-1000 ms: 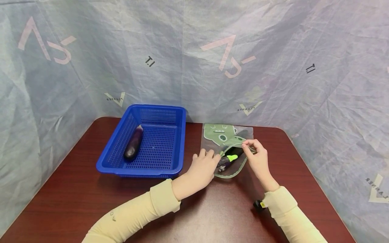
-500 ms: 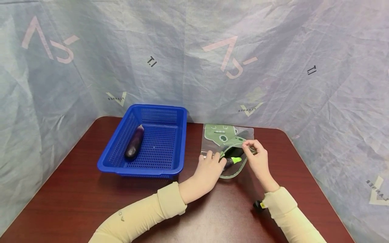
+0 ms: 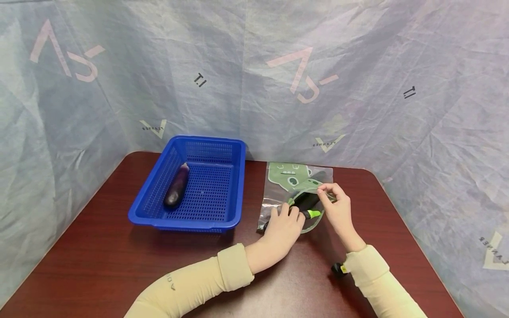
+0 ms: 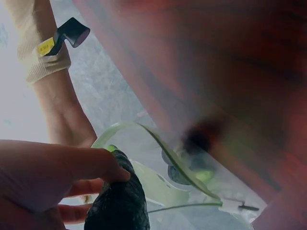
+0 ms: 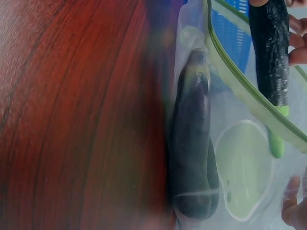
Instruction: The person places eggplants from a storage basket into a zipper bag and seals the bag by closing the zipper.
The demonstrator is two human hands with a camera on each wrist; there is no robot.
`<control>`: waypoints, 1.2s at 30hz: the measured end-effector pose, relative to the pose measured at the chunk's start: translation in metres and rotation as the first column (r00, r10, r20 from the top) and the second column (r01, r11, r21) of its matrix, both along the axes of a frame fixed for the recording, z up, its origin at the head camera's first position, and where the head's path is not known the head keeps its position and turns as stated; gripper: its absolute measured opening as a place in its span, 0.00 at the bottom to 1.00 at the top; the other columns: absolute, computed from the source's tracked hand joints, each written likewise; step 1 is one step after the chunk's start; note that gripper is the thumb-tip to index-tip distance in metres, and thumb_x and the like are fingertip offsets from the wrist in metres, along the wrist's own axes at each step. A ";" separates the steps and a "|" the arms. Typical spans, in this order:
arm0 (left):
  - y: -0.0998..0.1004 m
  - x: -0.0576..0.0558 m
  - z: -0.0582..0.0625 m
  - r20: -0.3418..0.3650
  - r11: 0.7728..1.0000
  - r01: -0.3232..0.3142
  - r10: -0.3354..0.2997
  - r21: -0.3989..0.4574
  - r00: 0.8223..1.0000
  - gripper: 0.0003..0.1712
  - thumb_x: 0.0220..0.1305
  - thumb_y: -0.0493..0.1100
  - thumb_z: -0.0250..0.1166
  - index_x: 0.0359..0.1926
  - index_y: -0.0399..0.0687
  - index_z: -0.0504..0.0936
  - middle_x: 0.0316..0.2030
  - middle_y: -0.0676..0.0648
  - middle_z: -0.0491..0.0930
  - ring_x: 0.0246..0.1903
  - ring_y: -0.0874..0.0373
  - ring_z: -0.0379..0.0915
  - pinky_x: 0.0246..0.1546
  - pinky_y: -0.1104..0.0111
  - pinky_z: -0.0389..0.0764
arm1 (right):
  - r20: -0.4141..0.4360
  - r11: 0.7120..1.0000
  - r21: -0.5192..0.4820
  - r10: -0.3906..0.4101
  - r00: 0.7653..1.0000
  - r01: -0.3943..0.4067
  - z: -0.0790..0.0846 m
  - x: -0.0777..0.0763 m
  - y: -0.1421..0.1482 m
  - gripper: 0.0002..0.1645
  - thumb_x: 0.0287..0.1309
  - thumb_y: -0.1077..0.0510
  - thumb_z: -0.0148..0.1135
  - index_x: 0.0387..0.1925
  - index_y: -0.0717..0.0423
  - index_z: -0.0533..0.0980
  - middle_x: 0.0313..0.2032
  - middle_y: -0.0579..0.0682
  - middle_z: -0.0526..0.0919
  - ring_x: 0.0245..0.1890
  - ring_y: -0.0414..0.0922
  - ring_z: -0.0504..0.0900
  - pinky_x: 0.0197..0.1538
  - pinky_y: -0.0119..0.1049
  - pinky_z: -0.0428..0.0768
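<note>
My left hand [image 3: 284,229] grips a dark green cucumber [image 5: 271,52] with a bright green tip. In the head view that hand hides most of it. The cucumber's tip points into the mouth of a clear zip bag [image 3: 274,194] printed with a green cartoon animal. My right hand [image 3: 337,210] pinches the bag's rim on the right, so the mouth gapes. Through the clear side, the right wrist view shows a dark purple eggplant [image 5: 192,139] lying in the bag, with another dark shape behind it.
A blue perforated basket [image 3: 187,224] stands left of the bag and holds one eggplant [image 3: 176,187]. Beneath everything is a reddish-brown table [image 3: 99,265]. Printed grey cloth [image 3: 222,88] hangs behind the table and at both sides.
My left hand has moved right and slightly toward me with the cucumber, its tip advancing across the bag's mouth. My right hand has stayed at the rim.
</note>
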State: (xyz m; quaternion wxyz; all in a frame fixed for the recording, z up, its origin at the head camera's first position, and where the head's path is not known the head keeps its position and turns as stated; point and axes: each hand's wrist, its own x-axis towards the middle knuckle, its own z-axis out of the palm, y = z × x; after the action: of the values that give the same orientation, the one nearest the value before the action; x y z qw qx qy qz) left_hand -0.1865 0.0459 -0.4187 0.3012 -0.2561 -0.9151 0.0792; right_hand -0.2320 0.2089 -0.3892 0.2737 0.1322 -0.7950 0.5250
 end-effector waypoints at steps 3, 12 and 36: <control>0.004 0.000 -0.004 -0.005 1.000 -0.014 0.014 -0.015 1.000 0.09 0.65 0.48 0.52 0.41 0.56 0.78 0.37 0.52 0.71 0.41 0.55 0.64 0.33 0.63 0.64 | 0.003 1.000 -0.003 0.000 1.000 0.000 0.000 0.001 -0.001 0.06 0.57 0.67 0.60 0.36 0.68 0.77 0.30 0.57 0.78 0.36 0.33 0.77 0.36 0.22 0.71; 0.014 -0.002 -0.013 -0.013 0.998 -0.043 0.042 -0.053 0.999 0.11 0.64 0.48 0.50 0.37 0.57 0.79 0.36 0.53 0.71 0.38 0.57 0.63 0.34 0.63 0.64 | 0.002 1.000 -0.021 0.013 1.000 -0.013 -0.002 -0.001 -0.003 0.06 0.57 0.68 0.60 0.36 0.69 0.77 0.29 0.58 0.78 0.36 0.35 0.78 0.42 0.22 0.72; 0.029 -0.016 -0.034 0.019 0.984 -0.106 0.110 -0.143 0.994 0.14 0.67 0.48 0.47 0.37 0.57 0.80 0.37 0.52 0.73 0.39 0.56 0.64 0.35 0.63 0.64 | 0.009 0.999 -0.031 0.042 0.999 -0.042 -0.004 -0.003 -0.004 0.06 0.58 0.66 0.60 0.34 0.69 0.77 0.29 0.57 0.77 0.37 0.34 0.78 0.43 0.23 0.72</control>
State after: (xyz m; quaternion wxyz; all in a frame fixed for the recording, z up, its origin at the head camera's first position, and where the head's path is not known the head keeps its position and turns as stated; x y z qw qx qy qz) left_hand -0.2023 0.0747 -0.4525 0.2650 -0.2278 -0.9237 0.1569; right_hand -0.2353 0.2052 -0.3933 0.2606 0.1420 -0.7852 0.5435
